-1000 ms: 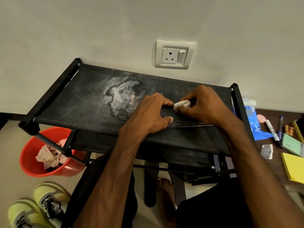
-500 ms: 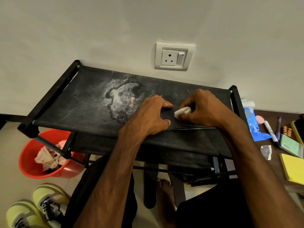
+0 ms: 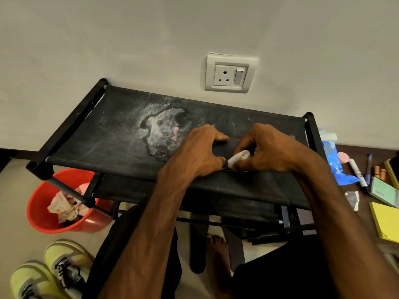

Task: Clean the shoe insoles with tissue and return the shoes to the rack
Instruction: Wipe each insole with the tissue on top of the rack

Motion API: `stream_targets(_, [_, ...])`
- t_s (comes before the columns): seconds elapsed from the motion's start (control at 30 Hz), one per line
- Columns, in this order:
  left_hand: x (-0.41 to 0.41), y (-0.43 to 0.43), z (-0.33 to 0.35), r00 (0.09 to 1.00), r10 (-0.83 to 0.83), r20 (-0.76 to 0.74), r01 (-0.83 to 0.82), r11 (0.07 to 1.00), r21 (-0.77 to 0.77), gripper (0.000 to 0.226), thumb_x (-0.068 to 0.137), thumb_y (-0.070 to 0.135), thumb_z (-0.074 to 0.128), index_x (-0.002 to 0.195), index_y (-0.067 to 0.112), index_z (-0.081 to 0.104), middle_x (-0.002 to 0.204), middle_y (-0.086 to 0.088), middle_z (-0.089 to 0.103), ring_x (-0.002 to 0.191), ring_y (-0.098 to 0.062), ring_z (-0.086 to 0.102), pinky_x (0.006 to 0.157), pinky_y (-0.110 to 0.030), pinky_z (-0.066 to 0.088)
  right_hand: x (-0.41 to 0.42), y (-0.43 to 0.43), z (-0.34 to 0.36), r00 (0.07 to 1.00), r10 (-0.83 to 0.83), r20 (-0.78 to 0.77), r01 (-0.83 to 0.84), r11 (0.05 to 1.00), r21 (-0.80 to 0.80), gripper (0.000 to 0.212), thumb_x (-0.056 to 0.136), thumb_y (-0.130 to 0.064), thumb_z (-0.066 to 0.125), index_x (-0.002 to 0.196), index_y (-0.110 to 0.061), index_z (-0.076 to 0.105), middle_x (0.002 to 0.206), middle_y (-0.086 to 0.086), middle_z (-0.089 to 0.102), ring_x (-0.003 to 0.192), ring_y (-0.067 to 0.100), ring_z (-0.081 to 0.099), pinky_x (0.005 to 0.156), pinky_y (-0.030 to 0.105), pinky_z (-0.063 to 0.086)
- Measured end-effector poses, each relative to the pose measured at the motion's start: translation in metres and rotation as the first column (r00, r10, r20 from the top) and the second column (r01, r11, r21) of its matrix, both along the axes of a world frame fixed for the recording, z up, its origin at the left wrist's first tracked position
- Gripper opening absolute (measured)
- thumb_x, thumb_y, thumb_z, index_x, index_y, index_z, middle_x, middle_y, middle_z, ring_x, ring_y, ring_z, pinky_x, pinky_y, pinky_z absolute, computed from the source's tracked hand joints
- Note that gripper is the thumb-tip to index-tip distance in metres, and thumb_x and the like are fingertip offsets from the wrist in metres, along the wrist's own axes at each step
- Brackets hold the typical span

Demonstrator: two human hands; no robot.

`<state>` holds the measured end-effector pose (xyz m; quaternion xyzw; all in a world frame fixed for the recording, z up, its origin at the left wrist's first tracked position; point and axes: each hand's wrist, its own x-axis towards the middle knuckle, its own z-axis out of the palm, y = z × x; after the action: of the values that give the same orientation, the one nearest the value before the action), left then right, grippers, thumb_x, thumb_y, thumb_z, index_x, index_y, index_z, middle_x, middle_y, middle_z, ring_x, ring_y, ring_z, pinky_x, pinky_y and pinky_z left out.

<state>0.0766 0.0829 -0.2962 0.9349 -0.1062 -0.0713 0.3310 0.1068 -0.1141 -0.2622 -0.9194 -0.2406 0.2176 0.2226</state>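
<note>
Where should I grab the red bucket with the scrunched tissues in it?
Take the red bucket by its left rim, reaching down from above. That edge stands free, while bars of the rack cross over its right part. No handle shows.

View: one, head-worn, wide-angle | Origin: above the person's forearms (image 3: 155, 223), which enter from the lower edge | Facing: forward and steeply down onto the rack (image 3: 103, 147) top, wall (image 3: 108, 39) behind | Range: close; left hand (image 3: 200, 149) and right hand (image 3: 269, 147) just right of centre | Margins: socket (image 3: 230, 73) above, bucket (image 3: 54, 225) and sneakers (image 3: 64, 266) lower left, floor (image 3: 15, 234) below
</note>
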Motion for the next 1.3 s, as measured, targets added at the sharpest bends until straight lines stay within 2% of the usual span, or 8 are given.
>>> stream_targets(0.13, [0.000,0.001,-0.001,1.000,0.009,0.002,-0.009,1.000,-0.022,0.062,0.083,0.025,0.081,0.140,0.026,0.059,0.140,0.005,0.051,0.121,-0.017,0.052,0.102,-0.028,0.045,0.003,-0.005,-0.003,0.997,-0.070,0.035,0.069,0.997,0.031,0.016,0.077,-0.035,0.086,0.091,-0.031,0.081,0.086,-0.015,0.076,0.080,0.004,0.069,0.071,0.029,0.058])
stream_targets(0.43, [-0.001,0.001,0.000,1.000,0.002,0.002,-0.002,1.000,-0.015,0.061,0.084,0.026,0.080,0.141,0.027,0.058,0.142,0.005,0.050,0.119,-0.015,0.051,0.097,-0.023,0.040,0.003,-0.009,-0.002,0.999,-0.037,0.000,0.037,0.999,0.034,0.015,0.078,-0.032,0.085,0.093,-0.030,0.081,0.088,-0.017,0.075,0.082,-0.001,0.068,0.067,0.021,0.050])
stream_targets(0.57, [0.001,0.001,-0.002,1.000,-0.002,0.005,0.002,1.000,-0.002,0.062,0.083,0.027,0.081,0.141,0.026,0.058,0.141,0.004,0.051,0.121,-0.016,0.052,0.102,-0.027,0.044,0.000,-0.001,-0.002,0.999,0.016,0.028,-0.017,0.999,0.041,0.014,0.078,-0.031,0.084,0.090,-0.026,0.082,0.086,-0.012,0.076,0.081,0.006,0.070,0.071,0.035,0.060])
stream_targets(0.67, [0.002,0.001,-0.003,1.000,-0.014,0.003,0.014,1.000,-0.004,0.063,0.082,0.026,0.081,0.140,0.024,0.059,0.139,0.001,0.053,0.123,-0.017,0.052,0.106,-0.035,0.047,-0.001,0.005,-0.001,0.998,0.065,0.015,-0.066,0.997,0.031,0.017,0.079,-0.029,0.084,0.095,-0.024,0.082,0.091,-0.014,0.076,0.085,0.003,0.070,0.078,0.031,0.060])
stream_targets(0.83, [0.001,0.004,-0.004,1.000,-0.027,0.014,0.027,1.000,-0.014,0.060,0.086,0.026,0.078,0.142,0.026,0.057,0.141,0.005,0.051,0.108,-0.006,0.043,0.097,-0.023,0.039,0.003,-0.002,-0.003,0.995,-0.039,0.088,0.034,0.998,0.059,0.016,0.078,-0.032,0.084,0.092,-0.029,0.081,0.088,-0.013,0.076,0.079,0.006,0.070,0.074,0.040,0.062])
stream_targets(1.0, [0.002,0.005,-0.004,0.999,-0.034,0.002,0.034,0.999,-0.019,0.058,0.087,0.020,0.076,0.141,0.024,0.058,0.140,0.003,0.051,0.118,-0.013,0.050,0.100,-0.025,0.041,-0.001,0.011,-0.004,0.996,0.089,0.021,-0.089,0.996,0.023,0.019,0.079,-0.031,0.084,0.097,-0.024,0.081,0.094,-0.010,0.077,0.086,0.005,0.070,0.079,0.036,0.061])
stream_targets(1.17, [0.001,0.006,-0.004,0.999,-0.049,0.003,0.049,0.999,-0.012,0.057,0.089,0.019,0.073,0.143,0.027,0.056,0.141,0.007,0.050,0.105,-0.002,0.040,0.092,-0.017,0.032,0.000,-0.003,0.001,0.999,-0.019,0.049,0.017,0.998,0.055,0.014,0.075,-0.038,0.082,0.087,-0.031,0.080,0.087,-0.012,0.076,0.080,0.006,0.070,0.075,0.042,0.061])
stream_targets(1.3, [0.001,0.008,0.000,0.998,-0.067,-0.017,0.067,0.997,-0.024,0.057,0.089,0.011,0.070,0.142,0.025,0.056,0.140,0.004,0.050,0.105,-0.004,0.040,0.092,-0.019,0.034,-0.004,0.012,-0.003,0.997,0.048,0.052,-0.051,0.997,0.052,0.020,0.075,-0.039,0.079,0.090,-0.026,0.081,0.088,-0.008,0.076,0.080,0.008,0.070,0.073,0.042,0.061])
